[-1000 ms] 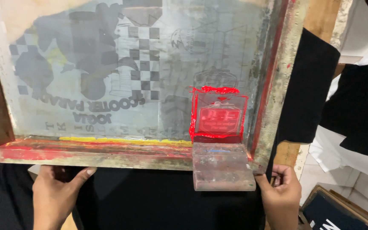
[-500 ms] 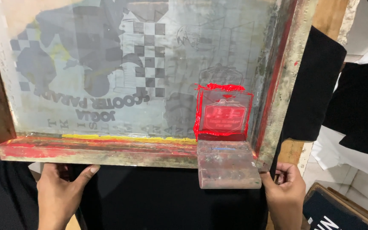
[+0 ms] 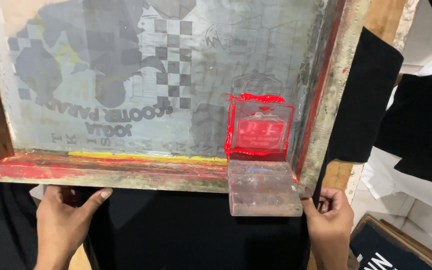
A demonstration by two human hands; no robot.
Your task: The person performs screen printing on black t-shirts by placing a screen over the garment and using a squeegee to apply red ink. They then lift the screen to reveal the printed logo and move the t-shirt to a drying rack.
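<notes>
From the head camera, the left hand (image 3: 68,220) and right hand (image 3: 330,225) lie well apart, fingers spread flat on black fabric (image 3: 186,235), gripping nothing, under the wooden-framed grey printing screen (image 3: 126,170). A clear squeegee block (image 3: 264,192) rests on the frame's near edge below red ink (image 3: 258,130), seemingly touching the right thumb.

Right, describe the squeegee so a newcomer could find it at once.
Start at the big wooden-framed printing screen tilted over the black cloth. Follow its near rail to the corner by the right hand. The squeegee is the pale worn block leaning there, below the only bright red ink patch.
</notes>
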